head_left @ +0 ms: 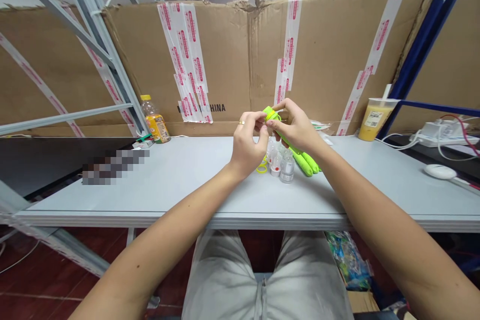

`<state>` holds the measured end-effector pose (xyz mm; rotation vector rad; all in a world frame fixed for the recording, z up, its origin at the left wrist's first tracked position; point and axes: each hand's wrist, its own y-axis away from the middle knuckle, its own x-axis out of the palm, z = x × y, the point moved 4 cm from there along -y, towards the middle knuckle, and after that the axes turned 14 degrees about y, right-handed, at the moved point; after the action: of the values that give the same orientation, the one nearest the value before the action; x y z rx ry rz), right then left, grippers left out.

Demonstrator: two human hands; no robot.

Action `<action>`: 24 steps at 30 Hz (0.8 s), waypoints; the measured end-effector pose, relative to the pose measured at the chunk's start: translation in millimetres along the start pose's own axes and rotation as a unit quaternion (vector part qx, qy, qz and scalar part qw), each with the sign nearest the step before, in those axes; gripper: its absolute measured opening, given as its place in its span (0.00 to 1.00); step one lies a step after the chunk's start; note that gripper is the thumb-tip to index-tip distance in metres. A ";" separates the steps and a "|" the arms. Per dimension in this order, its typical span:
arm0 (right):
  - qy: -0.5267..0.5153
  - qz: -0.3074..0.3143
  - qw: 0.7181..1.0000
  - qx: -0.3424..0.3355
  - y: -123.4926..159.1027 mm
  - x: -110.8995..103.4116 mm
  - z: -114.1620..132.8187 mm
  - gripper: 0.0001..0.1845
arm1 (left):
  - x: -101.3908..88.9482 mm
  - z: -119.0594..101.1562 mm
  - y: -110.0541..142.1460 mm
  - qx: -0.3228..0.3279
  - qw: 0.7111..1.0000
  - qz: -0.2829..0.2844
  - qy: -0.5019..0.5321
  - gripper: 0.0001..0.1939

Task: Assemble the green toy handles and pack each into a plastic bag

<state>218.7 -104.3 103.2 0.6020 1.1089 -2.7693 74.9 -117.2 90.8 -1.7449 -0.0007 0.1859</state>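
A lime-green tube-like piece with a yellow-green ring round its end [271, 114] is held up between both hands, over the table. My right hand [300, 127] grips it from the right, thumb and index finger near its top. From the left, my left hand [248, 141] closes its fingertips on the same end; their exact contact is partly hidden. Below the hands stand a small clear bottle [287, 168] and clear plastic pieces [276, 165], one with a red dot. Yellow rings [262, 165] lie left of these, partly behind my left hand. Several lime-green tube-like pieces [306, 164] lie to the right.
The grey-white table [180, 180] ends at a cardboard wall [232, 60]. An orange drink bottle [156, 122] stands at back left, a yellow drink cup [375, 120] at back right. Clear plastic packaging [321, 126] lies behind my right hand. Cables and a power strip [442, 132] sit far right.
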 end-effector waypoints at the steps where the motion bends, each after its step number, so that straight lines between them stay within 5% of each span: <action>1: 0.022 -0.009 1.000 -0.004 -0.3 -0.7 -1.1 0.18 | 1.1 0.1 0.7 0.006 1.000 0.003 0.000 0.09; 8: 0.211 -0.074 0.973 -0.064 -0.7 -3.5 -1.5 0.13 | 6.2 6.0 5.0 -0.026 1.000 0.003 0.004 0.12; 15: 0.299 -0.075 0.948 -0.075 1.0 -2.8 -1.0 0.13 | 5.4 8.0 3.9 -0.030 0.999 0.012 -0.002 0.12; 24: 0.229 -0.105 0.966 -0.058 4.3 -1.0 5.7 0.16 | 0.9 8.9 2.2 -0.041 0.998 -0.032 0.019 0.14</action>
<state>218.7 -111.4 104.6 1.2198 1.4854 -2.7824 74.4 -108.7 87.0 -1.8274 -0.0363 0.1067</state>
